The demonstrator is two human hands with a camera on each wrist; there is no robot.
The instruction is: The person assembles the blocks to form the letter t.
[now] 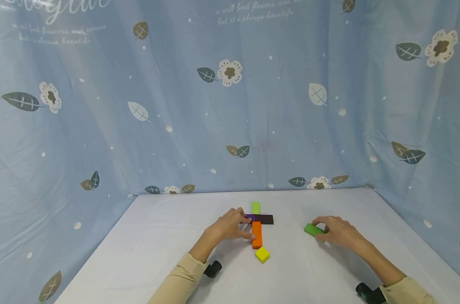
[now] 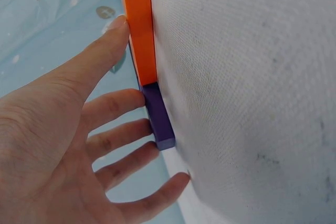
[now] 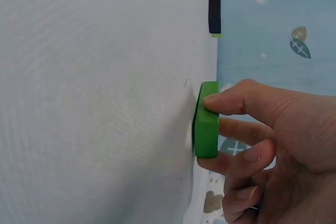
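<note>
At the middle of the white table, my left hand (image 1: 227, 226) lies beside several coloured blocks. Its thumb touches the side of an orange block (image 1: 257, 236), while the fingertips reach a purple block (image 2: 159, 116). Beyond the orange block, a black block (image 1: 267, 219) runs to the right from the purple one, with a light green block (image 1: 255, 207) behind them. A yellow block (image 1: 262, 254) sits slightly turned at the orange block's near end. Off to the right, my right hand (image 1: 340, 232) pinches a green block (image 3: 208, 124) between thumb and fingers, low over the cloth.
The white tabletop (image 1: 139, 257) stretches around both hands. A blue curtain (image 1: 230, 114) printed with leaves and flowers hangs behind and along both sides. Black wrist devices show at the left wrist (image 1: 212, 269) and the right wrist (image 1: 369, 293).
</note>
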